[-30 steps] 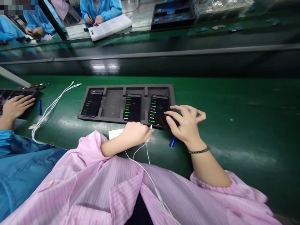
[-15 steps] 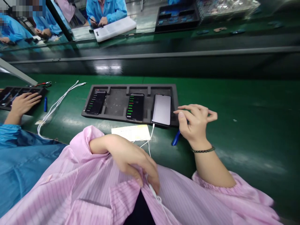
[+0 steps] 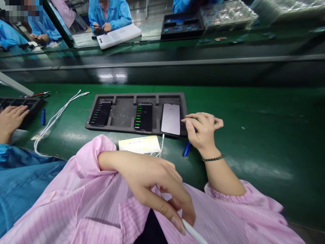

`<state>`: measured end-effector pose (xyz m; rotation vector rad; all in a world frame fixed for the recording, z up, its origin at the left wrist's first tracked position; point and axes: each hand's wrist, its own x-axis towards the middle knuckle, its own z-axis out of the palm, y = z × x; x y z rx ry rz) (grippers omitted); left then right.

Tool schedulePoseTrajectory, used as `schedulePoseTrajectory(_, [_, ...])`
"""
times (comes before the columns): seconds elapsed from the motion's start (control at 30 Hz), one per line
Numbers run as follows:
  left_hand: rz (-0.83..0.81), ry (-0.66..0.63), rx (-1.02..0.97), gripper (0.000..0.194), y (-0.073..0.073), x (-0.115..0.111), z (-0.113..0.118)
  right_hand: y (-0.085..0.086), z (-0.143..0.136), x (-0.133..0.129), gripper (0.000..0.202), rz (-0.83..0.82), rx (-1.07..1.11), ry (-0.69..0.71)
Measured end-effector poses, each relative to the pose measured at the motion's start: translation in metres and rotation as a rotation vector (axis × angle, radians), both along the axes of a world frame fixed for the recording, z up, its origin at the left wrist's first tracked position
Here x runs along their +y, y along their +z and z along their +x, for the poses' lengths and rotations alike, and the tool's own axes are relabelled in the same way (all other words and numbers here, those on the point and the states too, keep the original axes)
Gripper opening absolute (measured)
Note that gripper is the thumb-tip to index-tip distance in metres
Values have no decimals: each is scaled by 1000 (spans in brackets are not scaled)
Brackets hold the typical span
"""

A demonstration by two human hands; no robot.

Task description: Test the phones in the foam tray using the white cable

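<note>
My left hand (image 3: 158, 184) is low in front of my pink clothing, its thumb and fingers pinched on a white cable (image 3: 194, 232). My right hand (image 3: 201, 130) hovers at the right end of a dark foam tray (image 3: 123, 128), beside a phone with a pale lit screen (image 3: 171, 118); its fingers are bent and apart, with nothing visible in them. A phone with green and red text lines (image 3: 143, 117) and another dark-screened phone (image 3: 101, 113) lie in other compartments. A blue tool (image 3: 186, 149) rests on the table below my right hand.
A yellow-white paper (image 3: 139, 145) and a white plug (image 3: 163, 136) lie before the tray. White cables (image 3: 57, 117) and a blue pen-like tool (image 3: 43, 117) are left, near a co-worker's hand (image 3: 11, 120). Behind runs a raised ledge (image 3: 162, 61).
My left hand has moved right and lifted toward the camera with the white cable. The view has shifted slightly. Small text now shows on the pale phone screen. The co-worker's hand has moved left.
</note>
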<state>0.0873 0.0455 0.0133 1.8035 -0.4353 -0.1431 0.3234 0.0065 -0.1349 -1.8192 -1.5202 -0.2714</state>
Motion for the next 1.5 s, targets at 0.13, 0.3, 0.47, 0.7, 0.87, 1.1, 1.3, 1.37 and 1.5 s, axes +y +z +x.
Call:
schedulePoseTrajectory(0.13, [-41, 121, -71, 19, 0, -2, -6, -1, 0, 1, 47, -17, 0, 8])
schedulePoseTrajectory(0.3, [-56, 224, -207, 19, -6, -8, -13, -1, -1, 0, 47, 3, -22, 28])
schedulePoseTrajectory(0.47, [33, 358, -277, 21, -1, -16, -17, 0, -3, 0, 45, -50, -17, 43])
schedulePoseTrajectory(0.7, [114, 395, -270, 23, 14, -15, -11, -4, -3, 1, 42, -100, -39, 68])
schedulePoseTrajectory(0.87, [223, 414, -288, 36, 18, -16, -13, -6, -3, 1, 41, -66, -72, 65])
schedulePoseTrajectory(1.1, [427, 532, -380, 34, 12, -24, -29, -9, 26, -4, 39, -5, -9, -263])
schedulePoseTrajectory(1.3, [483, 685, -582, 33, 15, -23, -33, -21, 49, -9, 50, -284, 67, -366])
schedulePoseTrajectory(1.37, [490, 740, -634, 34, 15, -27, -35, -16, 45, -8, 42, -394, 83, -377])
schedulePoseTrajectory(1.5, [476, 976, -641, 32, 8, -48, -36, -1, 36, -5, 27, -588, 105, -387])
